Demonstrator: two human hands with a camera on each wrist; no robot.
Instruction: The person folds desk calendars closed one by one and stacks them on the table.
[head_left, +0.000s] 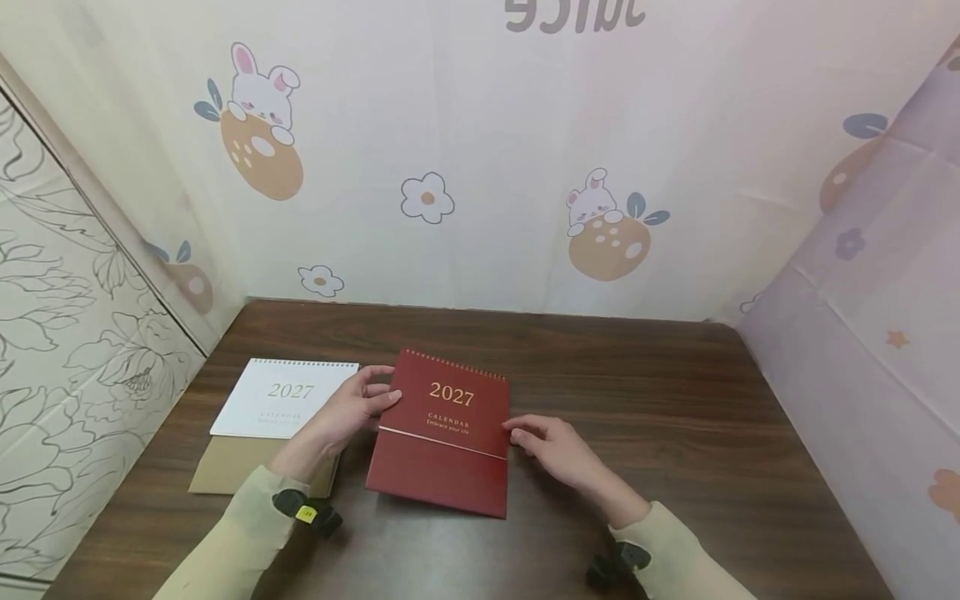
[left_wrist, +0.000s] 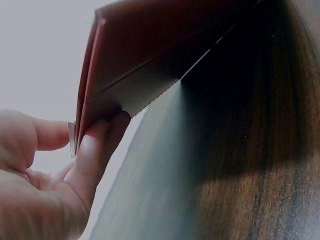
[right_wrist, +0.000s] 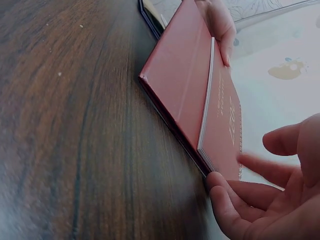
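Note:
A red 2027 desk calendar (head_left: 442,475) with gold lettering and a coil along its top is tilted in front of me over the table. My left hand (head_left: 352,408) pinches its left edge, thumb on the front and fingers behind, as the left wrist view shows at the calendar's edge (left_wrist: 130,55). At the opposite edge my right hand (head_left: 558,454) touches the calendar with its fingertips. In the right wrist view that thumb (right_wrist: 282,140) stands off from the cover (right_wrist: 222,120).
A white 2027 calendar (head_left: 240,408) on a tan stand (head_left: 232,467) stands at the left of the dark wooden table (head_left: 637,375), partly behind my left hand. A printed curtain (head_left: 487,125) hangs behind the table's far edge, and a flower-patterned panel (head_left: 60,333) rises at the left.

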